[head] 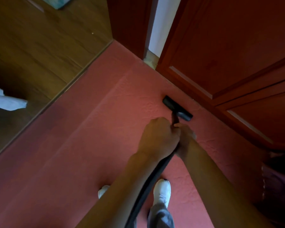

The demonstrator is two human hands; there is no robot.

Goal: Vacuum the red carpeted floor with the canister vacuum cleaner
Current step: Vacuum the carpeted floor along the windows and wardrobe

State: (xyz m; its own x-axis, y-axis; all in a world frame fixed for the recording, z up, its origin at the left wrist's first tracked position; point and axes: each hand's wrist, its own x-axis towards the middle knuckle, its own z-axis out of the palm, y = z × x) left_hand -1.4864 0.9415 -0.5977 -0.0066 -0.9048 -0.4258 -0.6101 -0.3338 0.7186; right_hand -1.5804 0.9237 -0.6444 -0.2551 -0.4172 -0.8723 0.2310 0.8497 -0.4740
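The red carpet (92, 137) fills the middle of the head view. A black vacuum floor head (177, 108) lies flat on it, close against the base of a red-brown wooden cabinet (234, 51). A short stretch of wand (175, 118) rises from the head into my hands. My left hand (158, 137) and my right hand (186, 139) both grip the wand, side by side. The black hose (148, 186) runs from my hands down toward the bottom edge, between my arms. The canister itself is out of sight.
Brown wood flooring (39, 46) borders the carpet at the left, behind a threshold strip (59, 92). A white wall strip (161, 25) shows between dark door panels. My white shoes (162, 190) stand on the carpet. Dark purple fabric (278, 175) sits at the right edge; white cloth (5, 101) at left.
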